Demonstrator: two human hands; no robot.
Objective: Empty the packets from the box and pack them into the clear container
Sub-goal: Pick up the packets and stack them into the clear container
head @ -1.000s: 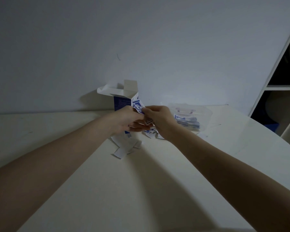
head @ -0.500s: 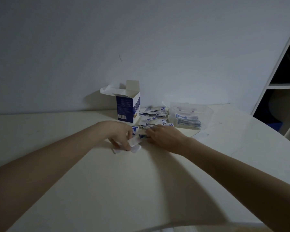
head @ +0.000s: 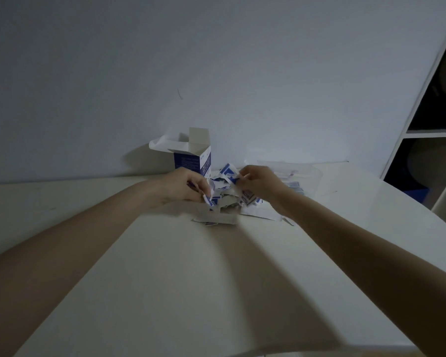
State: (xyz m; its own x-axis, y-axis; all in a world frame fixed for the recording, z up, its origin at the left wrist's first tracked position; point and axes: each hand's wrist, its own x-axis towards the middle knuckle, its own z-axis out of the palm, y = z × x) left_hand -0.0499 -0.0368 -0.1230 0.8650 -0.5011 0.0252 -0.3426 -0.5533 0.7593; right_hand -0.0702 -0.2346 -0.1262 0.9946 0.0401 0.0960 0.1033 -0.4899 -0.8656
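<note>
Pinching packets, both hands: left hand, right hand; box upright, open end up.

Table: box upright at 12 o'clock by wall; packets heaped just beside it at 1 o'clock; clear container farther right, behind right hand; left hand before box.

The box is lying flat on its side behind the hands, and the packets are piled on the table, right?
Not quite. In the head view the box stands upright with its flaps open, behind the hands; the packets are piled on the table.
</note>
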